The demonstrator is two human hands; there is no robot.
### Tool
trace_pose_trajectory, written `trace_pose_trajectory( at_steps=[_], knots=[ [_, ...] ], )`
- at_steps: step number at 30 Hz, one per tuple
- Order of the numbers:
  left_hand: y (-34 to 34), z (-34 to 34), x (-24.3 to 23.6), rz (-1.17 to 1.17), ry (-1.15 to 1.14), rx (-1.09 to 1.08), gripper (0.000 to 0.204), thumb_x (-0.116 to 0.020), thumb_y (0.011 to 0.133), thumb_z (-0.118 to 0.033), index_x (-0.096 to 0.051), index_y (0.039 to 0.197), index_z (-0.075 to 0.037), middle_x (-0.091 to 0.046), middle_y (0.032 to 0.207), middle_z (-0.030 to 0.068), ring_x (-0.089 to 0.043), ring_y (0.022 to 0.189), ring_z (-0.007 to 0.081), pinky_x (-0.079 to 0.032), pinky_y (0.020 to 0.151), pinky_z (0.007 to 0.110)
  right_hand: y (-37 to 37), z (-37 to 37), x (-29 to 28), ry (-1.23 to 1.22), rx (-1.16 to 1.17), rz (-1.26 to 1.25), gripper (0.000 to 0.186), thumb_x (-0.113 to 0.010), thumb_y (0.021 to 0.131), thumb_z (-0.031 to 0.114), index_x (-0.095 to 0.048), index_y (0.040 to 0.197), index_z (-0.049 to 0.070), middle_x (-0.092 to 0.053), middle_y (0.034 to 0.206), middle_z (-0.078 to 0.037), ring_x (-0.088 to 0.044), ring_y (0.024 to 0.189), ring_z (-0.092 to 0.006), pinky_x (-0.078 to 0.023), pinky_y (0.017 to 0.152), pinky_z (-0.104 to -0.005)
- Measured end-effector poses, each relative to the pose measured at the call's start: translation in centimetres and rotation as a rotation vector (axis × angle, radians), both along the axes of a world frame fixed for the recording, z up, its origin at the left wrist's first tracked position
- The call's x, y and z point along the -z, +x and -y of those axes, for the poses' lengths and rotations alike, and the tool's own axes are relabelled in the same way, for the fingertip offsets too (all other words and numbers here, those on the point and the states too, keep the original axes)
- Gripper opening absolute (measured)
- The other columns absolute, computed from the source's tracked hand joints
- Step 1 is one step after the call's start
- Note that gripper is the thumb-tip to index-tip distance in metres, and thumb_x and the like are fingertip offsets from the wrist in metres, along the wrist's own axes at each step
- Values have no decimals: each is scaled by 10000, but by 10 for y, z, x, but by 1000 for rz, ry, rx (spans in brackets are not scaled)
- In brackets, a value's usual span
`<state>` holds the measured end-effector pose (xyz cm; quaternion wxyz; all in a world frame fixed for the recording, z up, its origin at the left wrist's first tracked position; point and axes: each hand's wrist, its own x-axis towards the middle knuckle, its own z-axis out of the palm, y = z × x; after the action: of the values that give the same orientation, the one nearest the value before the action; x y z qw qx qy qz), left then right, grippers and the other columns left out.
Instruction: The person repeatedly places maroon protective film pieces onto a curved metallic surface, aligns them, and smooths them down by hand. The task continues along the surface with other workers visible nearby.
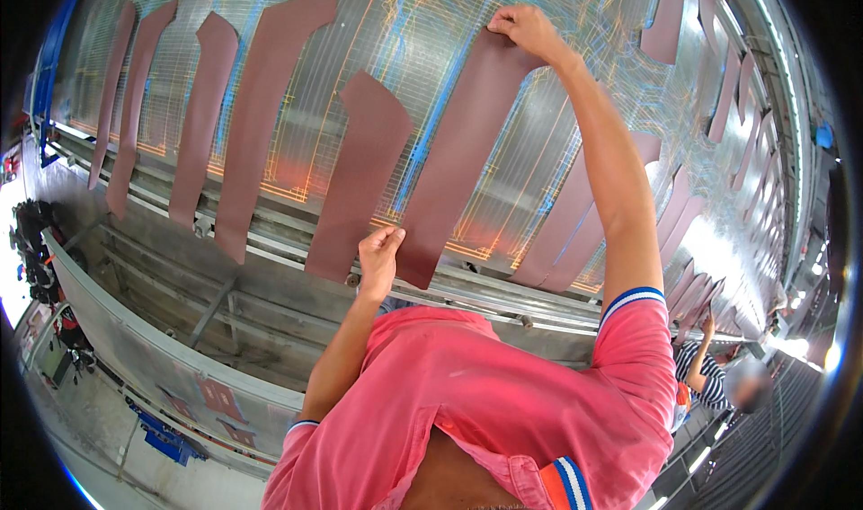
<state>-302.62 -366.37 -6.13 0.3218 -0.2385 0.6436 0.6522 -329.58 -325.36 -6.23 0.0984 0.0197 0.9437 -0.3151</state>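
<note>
A long maroon cut panel point(467, 141) lies slantwise on the metal table, its lower end reaching over the near edge. At its far top corner, my right hand point(526, 32) pinches the edge between thumb and fingers. My left hand point(381, 257) is closed on the near left edge of the same panel. Just left of it lies a shorter maroon panel point(369, 150) with a slanted top, close to my left hand. To the right, partly behind my right forearm, rest two more maroon panels point(566, 227).
Several maroon strips point(261, 124) lie on the left of the table point(306, 88), which bears blue and orange lines. More pieces point(665, 16) are at the far right. A metal rail point(530, 308) runs along the near edge. Another person point(710, 371) works farther right.
</note>
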Motion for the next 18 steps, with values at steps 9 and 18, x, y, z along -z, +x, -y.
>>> trace_pose_trajectory(
  at_steps=[9,18],
  knots=[
    [-9,-1,0,22,-209,11,196,-714,880,-125,-709,887,70,-579,717,-46,-456,671,35,-380,595,232,-12,5,8,97,33,170,317,-756,779,400,-747,857,94,-720,888,-143,-679,858,-317,-518,765,-436],
    [-17,-4,0,30,-290,49,234,-737,849,-156,-699,774,63,-457,596,-69,-368,581,29,-305,496,261,-18,0,12,103,-7,168,330,-761,768,425,-746,843,103,-715,822,-131,-683,816,-307,-521,754,-429]
  ],
)
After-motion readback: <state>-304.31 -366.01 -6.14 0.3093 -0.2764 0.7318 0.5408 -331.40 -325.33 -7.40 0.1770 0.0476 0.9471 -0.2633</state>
